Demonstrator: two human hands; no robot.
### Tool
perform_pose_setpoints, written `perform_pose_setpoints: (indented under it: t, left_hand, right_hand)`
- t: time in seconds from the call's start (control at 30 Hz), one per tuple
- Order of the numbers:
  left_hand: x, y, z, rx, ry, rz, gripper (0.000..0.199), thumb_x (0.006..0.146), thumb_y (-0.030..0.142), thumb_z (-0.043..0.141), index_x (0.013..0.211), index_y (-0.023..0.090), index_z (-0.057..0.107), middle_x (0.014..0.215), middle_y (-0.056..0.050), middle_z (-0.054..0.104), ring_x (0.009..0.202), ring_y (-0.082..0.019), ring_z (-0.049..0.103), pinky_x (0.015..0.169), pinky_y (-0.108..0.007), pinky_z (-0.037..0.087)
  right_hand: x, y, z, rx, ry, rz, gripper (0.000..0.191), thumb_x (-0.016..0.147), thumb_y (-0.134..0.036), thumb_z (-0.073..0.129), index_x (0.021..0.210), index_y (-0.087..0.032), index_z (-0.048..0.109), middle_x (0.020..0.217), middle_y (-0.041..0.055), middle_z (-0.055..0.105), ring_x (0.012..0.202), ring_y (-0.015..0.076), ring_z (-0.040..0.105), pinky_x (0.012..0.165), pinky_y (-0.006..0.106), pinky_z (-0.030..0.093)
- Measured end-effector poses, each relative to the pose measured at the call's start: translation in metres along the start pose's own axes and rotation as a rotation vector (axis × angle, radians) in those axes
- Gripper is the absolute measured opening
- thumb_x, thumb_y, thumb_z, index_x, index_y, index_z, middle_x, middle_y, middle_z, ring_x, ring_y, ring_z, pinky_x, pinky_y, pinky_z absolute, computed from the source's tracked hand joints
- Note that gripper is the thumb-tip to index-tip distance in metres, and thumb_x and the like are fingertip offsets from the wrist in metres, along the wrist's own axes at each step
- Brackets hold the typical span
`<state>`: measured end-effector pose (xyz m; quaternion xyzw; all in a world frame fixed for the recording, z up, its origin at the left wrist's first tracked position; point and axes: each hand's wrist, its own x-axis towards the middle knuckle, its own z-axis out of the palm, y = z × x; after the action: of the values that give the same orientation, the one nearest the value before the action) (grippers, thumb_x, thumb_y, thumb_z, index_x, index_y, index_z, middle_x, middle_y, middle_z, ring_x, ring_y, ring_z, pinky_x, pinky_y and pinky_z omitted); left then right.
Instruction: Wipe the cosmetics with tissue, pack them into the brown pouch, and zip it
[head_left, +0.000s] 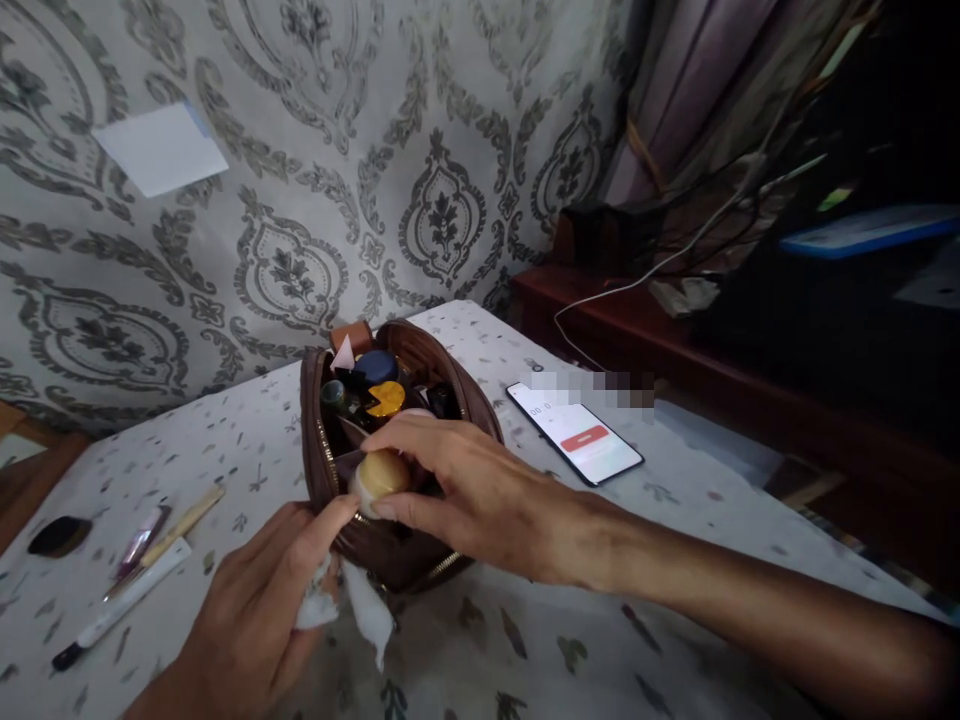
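A brown zippered toiletry bag (315, 440) stands unzipped on the table, full of small containers. Over its front opening, my right hand (480, 490) is closed on a small round jar (384, 474) with a yellowish top and a paler side. My left hand (259, 580) is at the bag's front left, its fingers curled round a crumpled white tissue (367, 610) that hangs down. Its index fingertip reaches the jar's edge. Inside the bag show a dark blue round lid (376, 367), a gold lid (387, 399) and a greenish bottle (333, 394); deeper contents are hidden.
A lit phone (577, 435) lies right of the bag. On the left are a white brush (124, 603), a light wooden stick (184, 525), a small pinkish tube (142, 540) and a dark oval item (60, 537). A white cable (667, 265) crosses the reddish-brown furniture (570, 300).
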<state>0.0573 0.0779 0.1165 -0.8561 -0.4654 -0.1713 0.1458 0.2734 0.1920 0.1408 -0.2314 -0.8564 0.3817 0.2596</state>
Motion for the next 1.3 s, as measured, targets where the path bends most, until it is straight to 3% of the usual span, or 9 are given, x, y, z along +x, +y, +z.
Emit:
perform_pose_setpoints:
  t: [0.27,0.4,0.6,0.83,0.93,1.03,1.17,1.3]
  left_hand:
    - [0.002,0.004,0.006,-0.039,0.091,-0.033,0.052,0.095,0.015,0.041,0.146,0.016,0.038,0.095,-0.009,0.067,0.086,-0.022,0.066,0.071,-0.029,0.055]
    - [-0.002,0.002,0.007,-0.071,0.062,-0.051,0.052,0.095,0.02,0.04,0.147,0.018,0.036,0.097,-0.01,0.067,0.088,-0.023,0.066,0.072,-0.031,0.054]
    - [-0.004,0.001,0.006,-0.101,0.046,-0.06,0.051,0.094,0.017,0.039,0.145,0.017,0.039,0.094,-0.009,0.063,0.086,-0.021,0.063,0.073,-0.028,0.051]
    - [0.004,0.002,0.001,-0.108,0.046,-0.042,0.048,0.094,0.016,0.039,0.142,0.016,0.04,0.089,-0.007,0.062,0.081,-0.02,0.061,0.071,-0.027,0.05]
    - [0.005,0.002,0.0,-0.099,0.037,-0.034,0.048,0.094,0.017,0.04,0.142,0.016,0.039,0.09,-0.007,0.062,0.081,-0.02,0.061,0.07,-0.026,0.05]
    - [0.004,0.002,0.002,-0.107,0.026,-0.055,0.051,0.093,0.016,0.04,0.144,0.017,0.038,0.094,-0.008,0.063,0.084,-0.02,0.063,0.069,-0.025,0.05]
    - [0.003,0.004,0.003,-0.115,0.007,-0.088,0.059,0.086,0.012,0.04,0.144,0.018,0.036,0.098,-0.008,0.064,0.087,-0.021,0.063,0.07,-0.027,0.051]
    - [0.014,0.012,-0.005,0.094,0.017,-0.098,0.062,0.074,0.004,0.042,0.134,0.02,0.047,0.092,-0.007,0.062,0.085,-0.023,0.061,0.064,-0.031,0.049]
  right_hand:
    - [0.028,-0.004,-0.007,-0.055,-0.226,-0.023,0.011,0.079,-0.013,0.07,0.084,-0.018,0.062,0.071,-0.0055,0.053,0.069,0.0107,0.049,0.063,0.023,0.032]
    - [0.039,-0.008,-0.012,-0.084,-0.318,-0.104,0.021,0.076,-0.007,0.065,0.065,-0.017,0.052,0.062,-0.0071,0.043,0.061,0.009,0.042,0.058,0.024,0.028]
    - [0.043,-0.008,-0.011,-0.101,-0.337,-0.114,0.017,0.073,-0.006,0.066,0.067,-0.017,0.056,0.06,-0.008,0.043,0.06,0.0083,0.042,0.058,0.024,0.028]
    - [0.042,0.003,0.001,-0.009,-0.218,-0.047,0.016,0.072,-0.009,0.07,0.085,-0.018,0.065,0.07,-0.0073,0.053,0.07,0.0098,0.052,0.064,0.021,0.034]
    - [0.039,-0.001,-0.002,-0.093,-0.23,-0.093,0.008,0.074,-0.01,0.068,0.078,-0.017,0.065,0.069,-0.0058,0.053,0.069,0.0107,0.052,0.062,0.023,0.034]
    - [0.036,-0.004,-0.012,-0.069,-0.114,-0.086,0.011,0.074,-0.016,0.072,0.085,-0.017,0.068,0.076,-0.0034,0.06,0.07,0.012,0.056,0.064,0.024,0.038]
    - [0.033,-0.003,-0.033,0.201,0.141,0.02,0.019,0.076,-0.025,0.071,0.093,-0.017,0.068,0.08,0.0002,0.066,0.069,0.0131,0.059,0.062,0.024,0.044]
    - [0.026,-0.001,-0.052,0.337,0.211,0.066,0.025,0.075,-0.034,0.072,0.092,-0.017,0.067,0.08,0.0014,0.067,0.063,0.0122,0.058,0.056,0.025,0.045]
